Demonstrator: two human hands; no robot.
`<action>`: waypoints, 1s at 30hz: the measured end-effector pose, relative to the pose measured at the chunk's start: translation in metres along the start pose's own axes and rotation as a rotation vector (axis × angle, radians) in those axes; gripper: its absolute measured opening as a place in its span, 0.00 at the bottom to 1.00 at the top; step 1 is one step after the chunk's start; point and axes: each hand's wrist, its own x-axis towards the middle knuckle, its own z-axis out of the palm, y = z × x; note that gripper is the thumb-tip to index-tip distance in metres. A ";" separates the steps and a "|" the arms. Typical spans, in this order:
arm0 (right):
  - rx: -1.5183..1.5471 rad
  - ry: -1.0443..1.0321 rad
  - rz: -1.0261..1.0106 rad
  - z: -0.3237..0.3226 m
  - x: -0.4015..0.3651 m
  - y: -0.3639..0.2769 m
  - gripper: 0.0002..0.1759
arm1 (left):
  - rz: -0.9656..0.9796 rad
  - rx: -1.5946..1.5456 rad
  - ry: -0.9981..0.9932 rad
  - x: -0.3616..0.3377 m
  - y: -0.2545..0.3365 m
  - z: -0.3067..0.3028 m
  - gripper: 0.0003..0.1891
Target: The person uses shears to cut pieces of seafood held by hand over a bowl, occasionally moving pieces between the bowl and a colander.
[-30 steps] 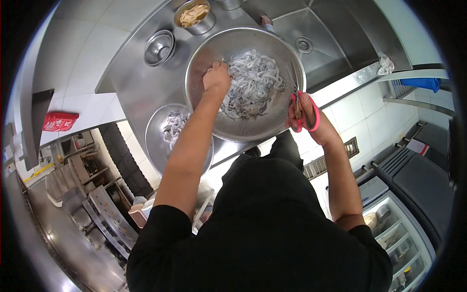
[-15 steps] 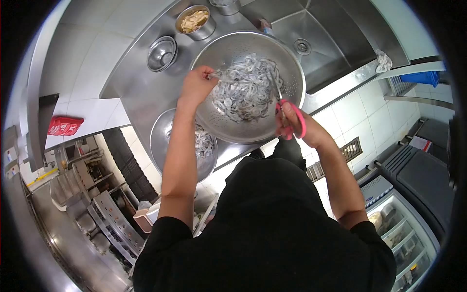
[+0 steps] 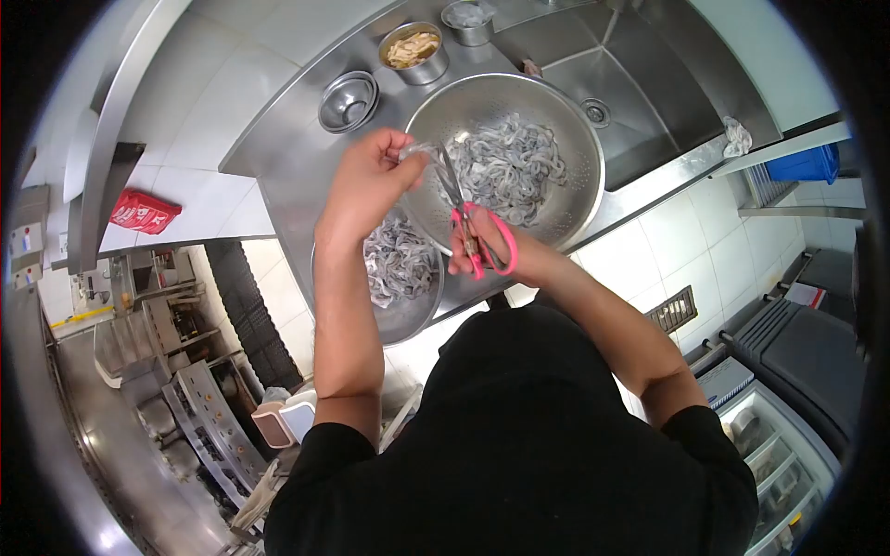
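Stacked bowls [image 3: 348, 104] sit on the counter [image 3: 297, 167], left of a pot [image 3: 426, 72] of pale strips [image 3: 412, 48]; a rag [image 3: 738, 137] lies right of the sink [image 3: 640, 102], a red packet [image 3: 144, 212] at left.

Left grip [image 3: 363, 188] forward, pinched — right grip [image 3: 490, 241] nearer, curled — right elbow [image 3: 664, 367] bent.

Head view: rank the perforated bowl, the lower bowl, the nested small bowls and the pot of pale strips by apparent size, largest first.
1. Perforated bowl
2. Lower bowl, partly hidden
3. Nested small bowls and pot of pale strips: too alike to rank
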 end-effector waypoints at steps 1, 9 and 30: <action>0.002 0.013 -0.015 0.004 0.004 -0.001 0.42 | -0.006 -0.020 0.000 -0.008 0.000 -0.005 0.09; -0.151 0.006 -0.069 0.031 0.012 -0.003 0.38 | -0.015 -0.460 -0.014 -0.046 -0.074 -0.030 0.26; -0.001 -0.127 0.186 0.077 0.037 0.017 0.37 | 0.068 0.315 0.281 -0.118 -0.130 -0.031 0.10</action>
